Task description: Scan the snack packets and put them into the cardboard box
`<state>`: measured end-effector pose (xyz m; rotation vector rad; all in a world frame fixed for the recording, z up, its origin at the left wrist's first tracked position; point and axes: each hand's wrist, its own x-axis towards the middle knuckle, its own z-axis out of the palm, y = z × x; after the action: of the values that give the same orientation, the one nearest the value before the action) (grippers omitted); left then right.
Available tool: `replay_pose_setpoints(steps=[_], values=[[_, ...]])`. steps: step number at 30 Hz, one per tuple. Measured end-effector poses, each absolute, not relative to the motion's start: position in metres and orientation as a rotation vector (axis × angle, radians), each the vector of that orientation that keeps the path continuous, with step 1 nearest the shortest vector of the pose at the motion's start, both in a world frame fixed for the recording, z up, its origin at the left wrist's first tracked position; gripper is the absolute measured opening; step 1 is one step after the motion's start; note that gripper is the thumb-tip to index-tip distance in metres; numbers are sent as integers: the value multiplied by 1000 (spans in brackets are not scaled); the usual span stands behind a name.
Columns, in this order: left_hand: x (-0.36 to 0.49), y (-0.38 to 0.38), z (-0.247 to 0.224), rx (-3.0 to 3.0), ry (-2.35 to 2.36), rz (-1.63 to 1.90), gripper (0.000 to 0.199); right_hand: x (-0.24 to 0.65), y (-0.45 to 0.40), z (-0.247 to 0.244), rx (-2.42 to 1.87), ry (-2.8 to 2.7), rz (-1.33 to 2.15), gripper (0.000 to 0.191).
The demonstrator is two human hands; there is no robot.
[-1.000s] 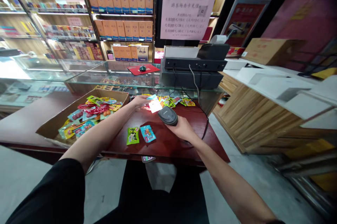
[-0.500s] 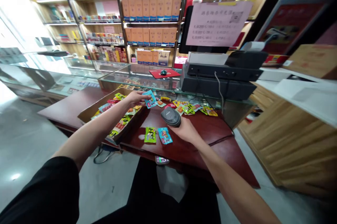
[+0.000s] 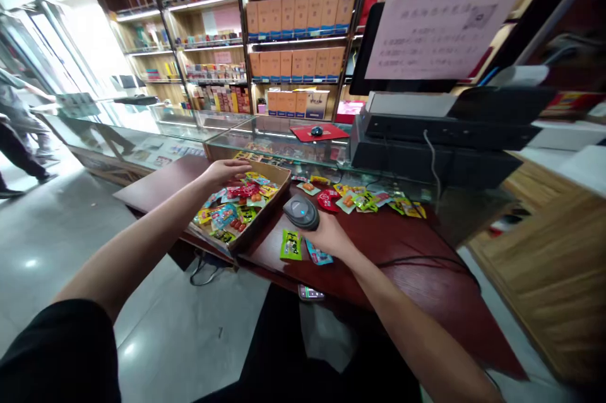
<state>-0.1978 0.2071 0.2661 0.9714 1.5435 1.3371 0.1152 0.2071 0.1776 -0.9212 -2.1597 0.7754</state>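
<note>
Left hand [image 3: 227, 170]: part-open, seemingly empty — above box [image 3: 266, 214]
Right hand [image 3: 330, 235]: wrapped round scanner [image 3: 301, 211]
Packets [image 3: 291, 245]: many boxed — others along table's [image 3: 421, 292] back edge, two near front

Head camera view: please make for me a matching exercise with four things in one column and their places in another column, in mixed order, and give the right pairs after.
1. Scanner
2. Computer mouse
3. Phone
4. Left hand

A. At the cardboard box
B. By the near edge of the table
C. In the right hand
D. On the red mat

Right pairs: 1-C, 2-D, 3-B, 4-A
</note>
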Motion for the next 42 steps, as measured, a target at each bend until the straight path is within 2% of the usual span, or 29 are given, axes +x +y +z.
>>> replay_pose_setpoints(steps=[11, 17, 19, 26, 32, 36, 42], values=[[-43, 251, 197, 1344, 1364, 748, 56, 201, 197, 180, -1142, -2022, 754, 32], [-14, 265, 180, 1718, 1516, 3, 51, 241, 190, 179, -1241, -1971, 676, 28], [-10, 266, 175, 1748, 1486, -122, 51, 249, 189, 177, -1243, -1965, 673, 28], [2, 275, 152, 1702, 1525, -29, 47, 262, 190, 176, -1258, -1952, 665, 29], [14, 295, 143, 1458, 1443, 402, 27, 269, 187, 178, -1297, -1960, 654, 27], [25, 305, 151, 1265, 1490, 760, 32, 276, 184, 175, -1313, -1983, 642, 30], [40, 306, 167, 1079, 1431, 917, 44, 286, 182, 170, -1356, -2000, 626, 28]])
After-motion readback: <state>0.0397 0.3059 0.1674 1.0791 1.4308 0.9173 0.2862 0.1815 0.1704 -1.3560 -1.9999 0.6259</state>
